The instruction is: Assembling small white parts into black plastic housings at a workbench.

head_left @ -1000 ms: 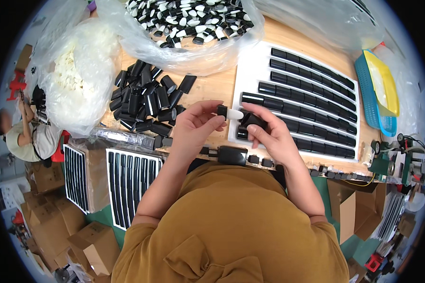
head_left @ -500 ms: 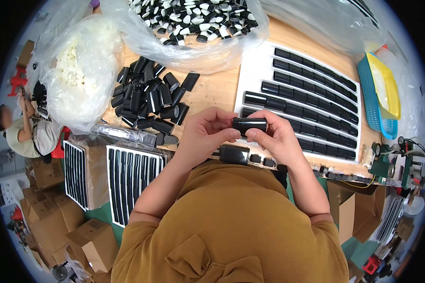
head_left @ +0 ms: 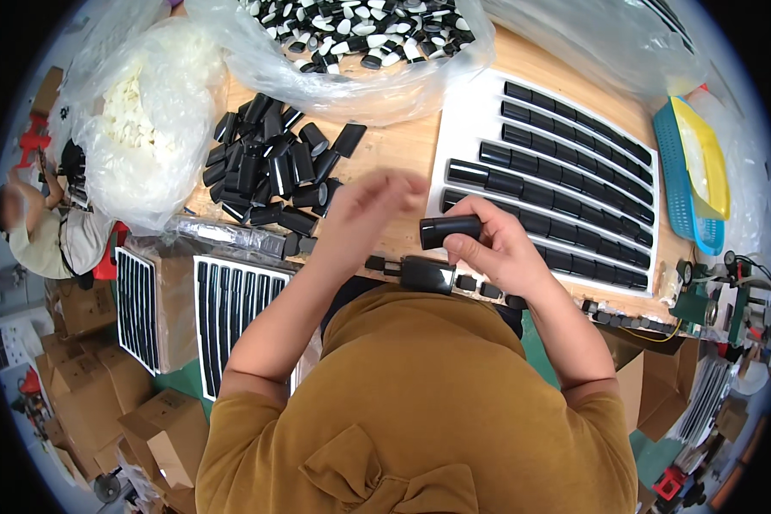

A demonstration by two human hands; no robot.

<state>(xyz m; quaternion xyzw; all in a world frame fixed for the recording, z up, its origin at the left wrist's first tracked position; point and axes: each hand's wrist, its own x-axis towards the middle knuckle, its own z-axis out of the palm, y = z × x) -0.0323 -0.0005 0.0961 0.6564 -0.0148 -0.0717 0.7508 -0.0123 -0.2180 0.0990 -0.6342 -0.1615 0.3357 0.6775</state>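
Observation:
A short glossy black tube [head_left: 448,230] lies sideways in my right hand [head_left: 499,246], pinched at its right end between thumb and fingers. My left hand [head_left: 370,212] is apart from it, to its left, and smeared by motion, so its fingers do not show clearly. Beyond my left hand, a loose pile of black tubes [head_left: 274,163] lies on the wooden table. To the right, a white sheet [head_left: 460,128] carries several rows of the same tubes [head_left: 565,176], set end to end; part of the lower rows is behind my right hand.
A clear bag [head_left: 334,96] of small black-and-white pieces spreads at the back. Another bag [head_left: 137,184] with cream pieces stands at the left. A blue basket [head_left: 678,180] with a yellow tray [head_left: 709,163] is at the right. Filled sheets [head_left: 240,300] lean below the table edge.
My left hand has let go of the black tube and moved up and left, away from it. The tube stays in my right hand.

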